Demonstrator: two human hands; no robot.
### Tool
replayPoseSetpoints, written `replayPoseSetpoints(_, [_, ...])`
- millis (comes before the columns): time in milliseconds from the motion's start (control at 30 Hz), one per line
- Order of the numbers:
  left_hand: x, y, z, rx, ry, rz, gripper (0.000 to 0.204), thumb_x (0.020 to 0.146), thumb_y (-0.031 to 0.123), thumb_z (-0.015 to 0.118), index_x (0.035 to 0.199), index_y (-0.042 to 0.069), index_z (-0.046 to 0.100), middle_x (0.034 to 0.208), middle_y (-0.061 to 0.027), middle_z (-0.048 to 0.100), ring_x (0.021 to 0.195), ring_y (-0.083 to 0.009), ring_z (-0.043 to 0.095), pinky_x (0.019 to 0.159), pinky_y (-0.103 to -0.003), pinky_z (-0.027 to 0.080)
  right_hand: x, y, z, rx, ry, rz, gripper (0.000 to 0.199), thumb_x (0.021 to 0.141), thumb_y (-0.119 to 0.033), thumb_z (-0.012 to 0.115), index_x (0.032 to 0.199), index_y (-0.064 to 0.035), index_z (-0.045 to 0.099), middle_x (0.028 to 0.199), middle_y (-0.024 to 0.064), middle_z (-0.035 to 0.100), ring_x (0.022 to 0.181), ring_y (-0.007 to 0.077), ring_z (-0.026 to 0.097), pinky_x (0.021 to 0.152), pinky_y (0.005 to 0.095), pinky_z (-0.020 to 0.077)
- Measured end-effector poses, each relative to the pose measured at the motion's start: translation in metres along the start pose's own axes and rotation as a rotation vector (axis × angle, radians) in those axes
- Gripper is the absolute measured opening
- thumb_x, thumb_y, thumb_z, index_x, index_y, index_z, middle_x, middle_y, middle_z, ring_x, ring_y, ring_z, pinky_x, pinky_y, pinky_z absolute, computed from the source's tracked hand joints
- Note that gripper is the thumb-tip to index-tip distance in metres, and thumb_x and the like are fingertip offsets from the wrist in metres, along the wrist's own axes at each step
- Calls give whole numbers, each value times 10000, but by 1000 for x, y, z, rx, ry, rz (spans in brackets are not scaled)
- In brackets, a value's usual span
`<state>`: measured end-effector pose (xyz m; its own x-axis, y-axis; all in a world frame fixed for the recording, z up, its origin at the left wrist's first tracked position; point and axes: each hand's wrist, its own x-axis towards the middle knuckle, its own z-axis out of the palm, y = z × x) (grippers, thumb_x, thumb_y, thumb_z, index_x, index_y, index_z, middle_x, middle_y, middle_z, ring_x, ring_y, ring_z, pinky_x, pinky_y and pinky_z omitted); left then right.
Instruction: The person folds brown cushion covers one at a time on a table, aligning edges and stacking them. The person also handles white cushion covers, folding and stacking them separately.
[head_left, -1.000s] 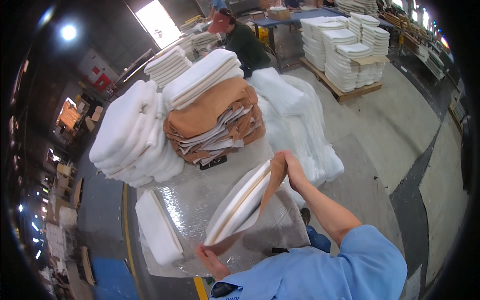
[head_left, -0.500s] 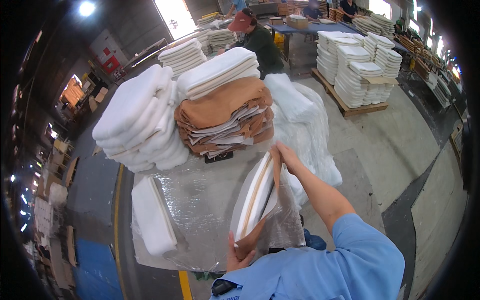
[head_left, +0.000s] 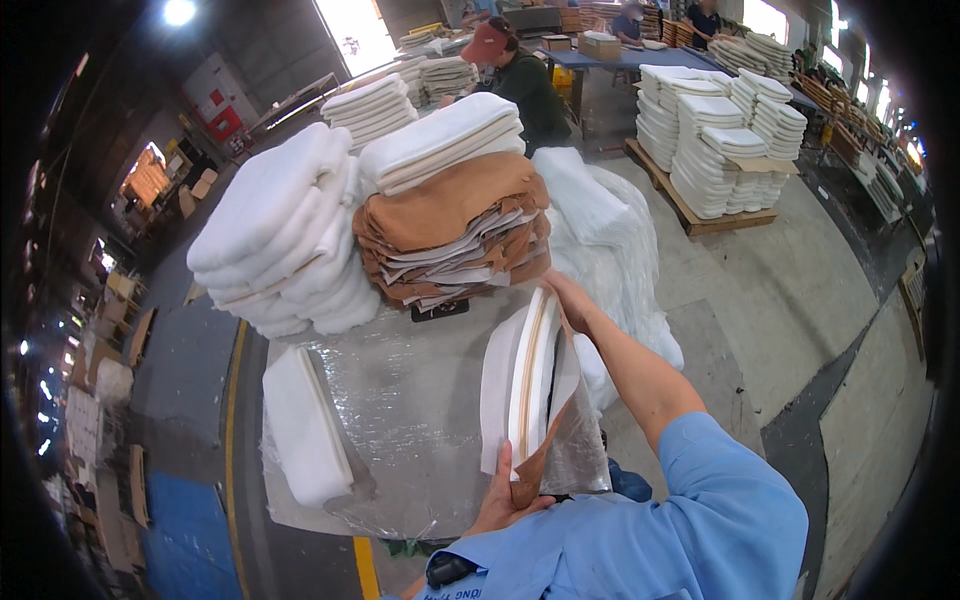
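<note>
Cushion pad (head_left: pixel 527 372), white, curved and layered with a tan strip along its edge, lies between the person's two hands, over the right part of a grey table wrapped in clear plastic (head_left: pixel 400 410). Brown sheet cover with a pale grey inner face (head_left: pixel 532 475) wraps around its near end and right side. At the near end, the left hand (head_left: pixel 508 503) is clamped on pad and cover together, its thumb pointing up along the layered edge. At the far end, the right hand (head_left: pixel 570 300) is closed on the cover's upper corner, just beside the pad's tip; some of its fingers are hidden. Whether the pad touches the table, I cannot tell. Well apart to the left lies a white, oblong padded piece (head_left: pixel 305 430); beyond stands a stack of folded brown sheets with grey undersides (head_left: pixel 450 215).
</note>
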<state>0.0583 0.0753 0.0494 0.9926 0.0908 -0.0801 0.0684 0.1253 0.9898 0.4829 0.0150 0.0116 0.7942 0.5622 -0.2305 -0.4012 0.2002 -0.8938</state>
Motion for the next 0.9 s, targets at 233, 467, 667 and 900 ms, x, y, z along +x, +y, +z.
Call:
replayPoseSetpoints(233, [7,5,-16,382,-77,99,1217,917,405,814,1659,-4,-60,1616,-305,337,1487,-427,395,1224,-459,311,-36,-29,12,-2,75,67,723,1033,-496,578,1572,-45,406,1528,115,503,1384,274,487,1140,336,383])
replayPoseSetpoints(467, [89,37,-22,272,6,381,865,1035,215,617,1681,37,71,1702,-215,243,1521,-355,367,1243,-460,291,-94,-47,27,-355,36,-62,848,850,-74,723,1582,65,319,1548,231,477,1426,331,477,1186,371,370])
replayPoseSetpoints(667, [269,54,-12,589,163,463,565,935,22,609,1491,34,510,1511,-191,533,1330,-344,583,1107,-417,468,-93,-30,-4,-421,91,-151,610,799,23,597,1403,87,541,1358,200,651,1212,268,629,1057,372,474])
replayPoseSetpoints(900, [326,44,-12,823,84,470,360,854,5,650,1210,37,689,1291,-168,677,1224,-335,646,1042,-388,509,-113,-51,-5,-852,154,-169,273,882,-83,614,1117,2,726,1049,222,755,980,374,720,877,431,554])
